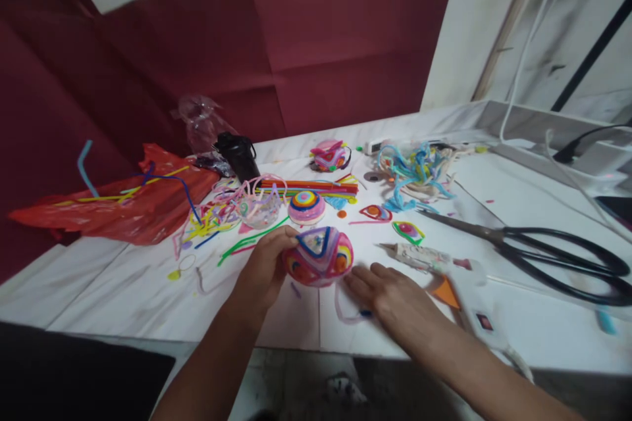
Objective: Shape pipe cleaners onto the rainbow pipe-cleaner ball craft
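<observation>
From where I stand, a person's left hand [270, 256], at nine o'clock, has its grip clamped on a many-coloured ball [318, 256], which is over the near middle of a white surface [306, 316]; I can't tell whether it touches down. The right hand [390, 293], at four o'clock, has fingertips beside the ball's edge; whether that grip is closed on anything, I cannot tell. A loose lilac strip [340, 309] curves at five o'clock. A light, steady left hold should spare the patterned bands, and keeping the strip unkinked would help. The glue gun [429, 258], nozzle pointing ballward from three o'clock, deserves care near the right wrist.
</observation>
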Available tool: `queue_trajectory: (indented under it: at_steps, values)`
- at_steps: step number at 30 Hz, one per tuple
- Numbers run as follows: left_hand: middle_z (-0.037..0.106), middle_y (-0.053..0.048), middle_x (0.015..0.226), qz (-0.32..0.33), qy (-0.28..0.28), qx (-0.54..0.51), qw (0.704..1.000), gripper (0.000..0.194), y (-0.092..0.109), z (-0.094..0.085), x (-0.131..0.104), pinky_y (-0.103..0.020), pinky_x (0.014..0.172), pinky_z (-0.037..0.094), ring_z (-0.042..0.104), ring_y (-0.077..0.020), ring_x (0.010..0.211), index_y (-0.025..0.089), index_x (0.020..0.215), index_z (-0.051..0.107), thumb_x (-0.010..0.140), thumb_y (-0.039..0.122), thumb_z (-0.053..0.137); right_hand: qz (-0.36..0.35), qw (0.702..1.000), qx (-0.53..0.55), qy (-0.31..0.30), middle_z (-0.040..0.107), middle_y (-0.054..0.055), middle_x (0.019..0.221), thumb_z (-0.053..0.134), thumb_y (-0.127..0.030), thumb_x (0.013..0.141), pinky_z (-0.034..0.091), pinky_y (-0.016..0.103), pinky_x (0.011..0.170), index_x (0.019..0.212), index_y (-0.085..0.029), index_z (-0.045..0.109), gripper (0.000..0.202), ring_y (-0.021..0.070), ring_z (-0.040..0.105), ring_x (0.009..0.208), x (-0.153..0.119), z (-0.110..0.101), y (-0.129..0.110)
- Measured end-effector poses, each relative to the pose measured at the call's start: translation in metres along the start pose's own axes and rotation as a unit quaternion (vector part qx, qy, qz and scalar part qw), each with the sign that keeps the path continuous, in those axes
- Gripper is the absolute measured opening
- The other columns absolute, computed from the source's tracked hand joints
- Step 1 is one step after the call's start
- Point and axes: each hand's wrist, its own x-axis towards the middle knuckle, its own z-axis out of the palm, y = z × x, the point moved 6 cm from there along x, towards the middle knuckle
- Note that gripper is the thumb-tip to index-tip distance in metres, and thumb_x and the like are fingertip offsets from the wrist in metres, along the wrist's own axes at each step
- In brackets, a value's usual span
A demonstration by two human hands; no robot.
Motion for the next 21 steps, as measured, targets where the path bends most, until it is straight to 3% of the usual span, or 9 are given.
queue_trajectory:
  at_steps: [6, 14, 21]
  values:
    - [0.051, 0.006, 0.053, 0.012, -0.001, -0.003, 1.0, 0.014, 0.0, -0.003, 0.006, -0.019, 0.049, 0.035, 0.045, -0.0068, 0.049, 0.015, 0.059, 0.056, 0.054, 0.018, 0.068, -0.025, 0.999, -0.028, -0.005, 0.067, 0.005, 0.082, 0.065, -0.005, 0.079, 0.045, 0.034, 0.054, 0.084, -0.019, 0.064, 0.015, 0.0226, 0.064, 0.071, 0.013, 0.003, -0.01]
    - [0.053, 0.006, 0.055, 0.025, 0.011, -0.007, 1.0, 0.014, 0.0, -0.004, 0.01, -0.02, 0.05, 0.035, 0.047, -0.0077, 0.051, 0.015, 0.062, 0.058, 0.054, 0.019, 0.069, -0.018, 0.999, -0.036, -0.029, 0.069, 0.006, 0.09, 0.062, 0.002, 0.074, 0.046, 0.033, 0.051, 0.105, -0.018, 0.064, 0.036, 0.0228, 0.066, 0.074, 0.018, 0.007, -0.014]
    - [0.052, 0.006, 0.054, 0.034, 0.001, 0.001, 0.999, 0.011, 0.001, 0.0, 0.013, -0.02, 0.051, 0.033, 0.044, -0.007, 0.049, 0.015, 0.061, 0.057, 0.057, 0.02, 0.067, -0.028, 0.998, -0.03, -0.044, 0.068, 0.007, 0.087, 0.064, -0.003, 0.081, 0.048, 0.031, 0.057, 0.084, -0.019, 0.064, 0.016, 0.0212, 0.066, 0.077, 0.027, 0.014, -0.015]
